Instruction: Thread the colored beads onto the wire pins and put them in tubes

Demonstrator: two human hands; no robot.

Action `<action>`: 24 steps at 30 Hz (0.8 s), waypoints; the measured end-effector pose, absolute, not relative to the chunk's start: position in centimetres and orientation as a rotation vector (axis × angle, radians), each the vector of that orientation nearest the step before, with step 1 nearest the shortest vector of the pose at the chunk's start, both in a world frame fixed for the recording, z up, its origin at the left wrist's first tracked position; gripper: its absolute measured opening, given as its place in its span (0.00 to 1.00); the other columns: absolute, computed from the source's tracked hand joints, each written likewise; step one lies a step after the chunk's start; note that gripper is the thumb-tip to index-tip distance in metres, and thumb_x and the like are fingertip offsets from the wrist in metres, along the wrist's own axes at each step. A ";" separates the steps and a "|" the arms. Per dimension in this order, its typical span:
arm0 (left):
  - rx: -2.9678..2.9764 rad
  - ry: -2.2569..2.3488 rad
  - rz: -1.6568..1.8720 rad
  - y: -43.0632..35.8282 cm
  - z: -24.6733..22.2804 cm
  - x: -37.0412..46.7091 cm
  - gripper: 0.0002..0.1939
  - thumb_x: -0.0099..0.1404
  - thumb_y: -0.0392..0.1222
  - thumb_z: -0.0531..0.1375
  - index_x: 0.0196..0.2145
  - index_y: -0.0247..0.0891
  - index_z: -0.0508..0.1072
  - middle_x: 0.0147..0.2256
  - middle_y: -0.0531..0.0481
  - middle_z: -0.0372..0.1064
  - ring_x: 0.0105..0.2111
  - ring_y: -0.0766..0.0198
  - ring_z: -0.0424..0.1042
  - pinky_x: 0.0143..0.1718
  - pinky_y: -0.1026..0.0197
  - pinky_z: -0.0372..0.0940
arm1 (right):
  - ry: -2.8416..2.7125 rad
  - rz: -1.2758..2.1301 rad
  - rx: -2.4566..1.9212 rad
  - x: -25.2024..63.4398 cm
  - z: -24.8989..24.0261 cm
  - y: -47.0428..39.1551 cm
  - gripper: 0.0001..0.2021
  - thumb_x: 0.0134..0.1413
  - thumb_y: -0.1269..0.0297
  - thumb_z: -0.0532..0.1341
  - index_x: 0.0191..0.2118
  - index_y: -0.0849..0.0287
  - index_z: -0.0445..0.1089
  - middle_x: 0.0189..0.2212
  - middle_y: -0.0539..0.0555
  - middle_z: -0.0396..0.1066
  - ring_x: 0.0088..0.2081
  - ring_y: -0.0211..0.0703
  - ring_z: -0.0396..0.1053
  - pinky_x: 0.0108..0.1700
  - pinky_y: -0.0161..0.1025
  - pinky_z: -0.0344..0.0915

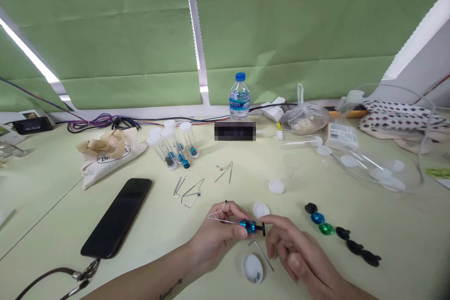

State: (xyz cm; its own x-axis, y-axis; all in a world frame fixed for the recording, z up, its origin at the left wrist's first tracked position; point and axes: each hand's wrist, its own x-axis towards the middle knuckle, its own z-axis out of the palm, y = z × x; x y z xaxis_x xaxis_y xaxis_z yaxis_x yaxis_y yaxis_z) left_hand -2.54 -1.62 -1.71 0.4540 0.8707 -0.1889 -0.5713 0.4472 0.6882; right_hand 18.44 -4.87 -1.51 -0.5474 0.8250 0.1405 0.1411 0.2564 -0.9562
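My left hand [225,229] pinches a small blue metal part [249,226] between thumb and fingers, above the table. A thin bent wire [218,219] with a dark tip sticks out of its left side, and a black stem ending in a flat disc [263,229] points right. My right hand [295,248] holds nothing; its index finger reaches to the black disc, seemingly touching it, with the other fingers loosely bent. Below the hands lie an L-shaped hex key [263,255] and a white cap [252,255] holding several tiny metal pieces. Another white cap [261,209] sits behind them.
A row of black, blue and green round parts [326,229] lies right. Bent wires [191,192], clear tubes [172,143] with blue parts, a phone [117,215] and a cloth pouch [108,159] are left. Behind stand a water bottle [239,98] and a plastic bag [304,117].
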 end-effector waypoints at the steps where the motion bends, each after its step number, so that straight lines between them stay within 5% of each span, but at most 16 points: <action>1: 0.594 0.580 0.955 -1.6 -1.7 -2.6 0.10 0.46 0.28 0.70 0.27 0.33 0.75 0.29 0.47 0.76 0.32 0.59 0.76 0.40 0.56 0.68 | -1.868 1.325 -0.876 18.4 -1.5 -4.9 0.24 0.66 0.46 0.42 0.61 0.50 0.50 0.33 0.52 0.66 0.24 0.37 0.57 0.26 0.35 0.58; 15: 0.604 0.626 0.952 -1.8 -1.9 -2.6 0.11 0.46 0.28 0.70 0.28 0.33 0.74 0.29 0.48 0.75 0.33 0.58 0.76 0.40 0.57 0.67 | -1.817 1.302 -0.908 18.3 -1.6 -4.9 0.24 0.65 0.45 0.43 0.60 0.50 0.53 0.32 0.52 0.67 0.23 0.36 0.57 0.25 0.35 0.57; 24: 0.608 0.592 1.002 -1.4 -3.5 -2.1 0.13 0.42 0.32 0.73 0.26 0.33 0.75 0.28 0.47 0.75 0.30 0.60 0.75 0.34 0.61 0.66 | -1.790 1.305 -0.950 18.3 -2.8 -4.3 0.33 0.60 0.37 0.42 0.60 0.58 0.54 0.30 0.56 0.69 0.17 0.33 0.54 0.18 0.32 0.49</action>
